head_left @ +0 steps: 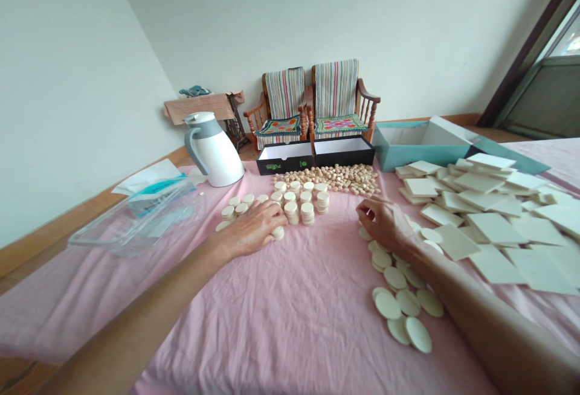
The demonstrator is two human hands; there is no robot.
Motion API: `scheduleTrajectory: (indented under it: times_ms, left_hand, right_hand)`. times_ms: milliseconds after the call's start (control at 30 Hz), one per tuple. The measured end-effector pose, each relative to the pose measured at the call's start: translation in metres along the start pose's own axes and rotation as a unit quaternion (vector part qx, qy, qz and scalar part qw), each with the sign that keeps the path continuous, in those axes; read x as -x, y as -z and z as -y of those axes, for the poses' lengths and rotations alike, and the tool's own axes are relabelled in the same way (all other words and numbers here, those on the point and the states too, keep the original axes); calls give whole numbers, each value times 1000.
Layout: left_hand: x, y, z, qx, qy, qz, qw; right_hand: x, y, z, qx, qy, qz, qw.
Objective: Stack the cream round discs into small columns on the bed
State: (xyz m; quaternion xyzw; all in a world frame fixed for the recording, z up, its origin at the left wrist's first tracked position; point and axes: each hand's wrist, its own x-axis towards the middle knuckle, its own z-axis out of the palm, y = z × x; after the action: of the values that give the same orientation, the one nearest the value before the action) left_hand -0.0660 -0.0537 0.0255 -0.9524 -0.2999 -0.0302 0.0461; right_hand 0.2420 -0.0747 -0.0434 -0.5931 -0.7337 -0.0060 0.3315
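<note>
My left hand [255,228] lies palm down on the pink cloth [290,316], fingers stretched over short stacks of cream round discs [299,202]. My right hand [383,223] is curled, its fingers bent in above flat larger cream discs [403,298] spread beside my forearm; what it holds is hidden. A heap of small tan round pieces [335,179] lies further back, in front of two open black boxes [315,154].
A white jug [212,148] stands back left beside a clear plastic tray [136,220]. Many cream square tiles [489,214] cover the right side, with a teal box [408,144] behind. Two wooden chairs [312,105] stand by the wall.
</note>
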Motion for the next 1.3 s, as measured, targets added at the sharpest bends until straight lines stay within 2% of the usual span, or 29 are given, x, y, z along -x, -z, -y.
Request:
scheduleTrajectory:
  times_ms: [100,200,300,400,500,667,767,867,967,1100,1200,1300]
  left_hand:
    - [-2,6,-22,16,0,-26,1000]
    - [-9,6,-61,103,-53,-28,993]
    - [-21,-1,-103,201,-127,10,971]
    - [-34,-13,-133,247,-147,5,958]
    - [-43,-25,-147,255,-162,-21,953]
    - [-48,-34,-151,234,-181,-39,954]
    - [-44,-30,-148,238,-158,-44,957]
    - [-35,-20,-134,247,-91,-69,962]
    - [-22,-10,-101,250,21,-141,958]
    - [-2,-5,-44,196,144,-200,949]
    - [9,-9,-13,147,200,-204,947]
    - [14,-13,-2,110,223,-196,949]
  right_hand:
    - [-1,2,0,5,-1,2,1000]
    - [-1,3,0,8,1,0,1000]
    - [-1,3,2,12,3,-3,1000]
    - [-1,5,3,10,3,-7,1000]
    - [-1,4,2,6,5,-12,1000]
    - [-1,1,-2,-1,5,-5,1000]
    - [0,0,-2,0,4,-4,1000]
    - [0,1,-1,-1,2,-6,1000]
    - [0,2,0,-1,4,0,1000]
    - [0,3,2,3,3,3,1000]
    - [0,3,3,8,2,3,1000]
    - [0,3,2,8,-2,6,1000]
